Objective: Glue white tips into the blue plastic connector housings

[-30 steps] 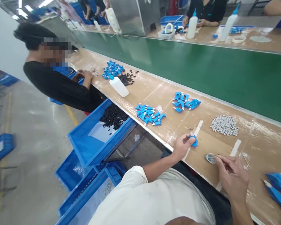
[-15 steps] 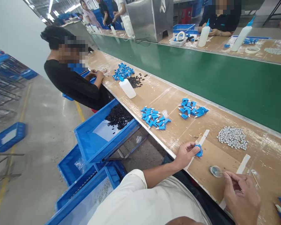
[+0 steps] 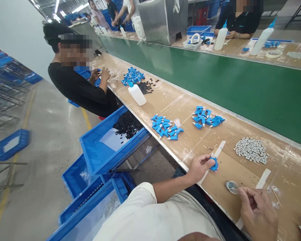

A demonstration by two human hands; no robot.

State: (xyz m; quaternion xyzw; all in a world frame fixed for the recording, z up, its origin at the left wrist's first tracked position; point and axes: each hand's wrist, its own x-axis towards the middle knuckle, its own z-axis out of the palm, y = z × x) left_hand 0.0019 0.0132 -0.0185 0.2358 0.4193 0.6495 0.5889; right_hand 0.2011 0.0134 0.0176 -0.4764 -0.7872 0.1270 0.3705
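Note:
My left hand [image 3: 202, 167] pinches a small blue plastic piece [image 3: 214, 164] between thumb and fingers, above a cardboard sheet [image 3: 237, 167]. Low on the right, my right hand [image 3: 259, 211] has its thumb and forefinger closed on a thin stick [image 3: 237, 189], its tip at a small clear round cup [image 3: 231, 186] holding greyish stuff. Much of the stick is too fine to make out. Beyond the sheet lies a heap of small grey pieces [image 3: 251, 150]. Two piles of blue pieces, a nearer one [image 3: 165, 127] and a farther one [image 3: 207, 117], sit to the left.
Strips of white tape [image 3: 263, 178] edge the cardboard. A wooden stick [image 3: 276, 196] lies right of it. A green conveyor [image 3: 215, 83] runs behind the table. On the left are a white bottle [image 3: 137, 95], a blue crate [image 3: 97, 144] with black pieces, and a co-worker [image 3: 75, 80].
My left hand has turned the blue piece slightly. My right hand has shifted a little, its fingers nearer the cup. The co-worker on the left has raised their hands.

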